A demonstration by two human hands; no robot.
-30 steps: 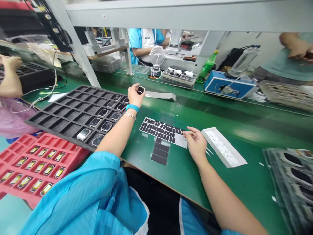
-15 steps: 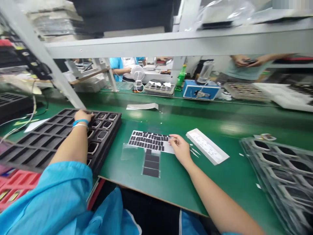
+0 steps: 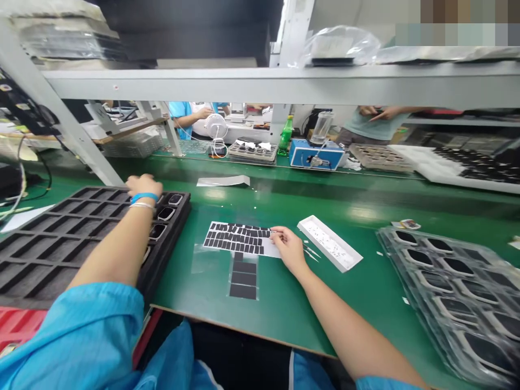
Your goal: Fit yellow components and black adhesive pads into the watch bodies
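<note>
Move left hand (image 3: pixel 144 187) vertically at black foam tray (image 3: pixel 52 248), nine o'clock, avoiding seated watch cases (image 3: pixel 157 232); steady black-label sheet (image 3: pixel 244 240) beside right hand (image 3: pixel 287 245), five o'clock. Can't tell either grip.

On the left of the table (image 3: pixel 292 319) is a tray (image 3: pixel 91 225) with watches (image 3: pixel 157 232) in its right side. The left hand (image 3: pixel 144 187) is at its back. A sheet (image 3: pixel 267 247) lies in the middle, with patches (image 3: pixel 242 278) just in front. The right hand (image 3: pixel 289 250) is at the sheet's right end. Tweezers (image 3: pixel 312 253) show between it and a box (image 3: pixel 352 263). Farther right is a pile of trays (image 3: pixel 400 276). Behind the sheet lies a paper strip (image 3: pixel 223 181). Way back, left to right, stand a fan (image 3: pixel 216 125), a bottle (image 3: pixel 286 135) and a case (image 3: pixel 300 155).
</note>
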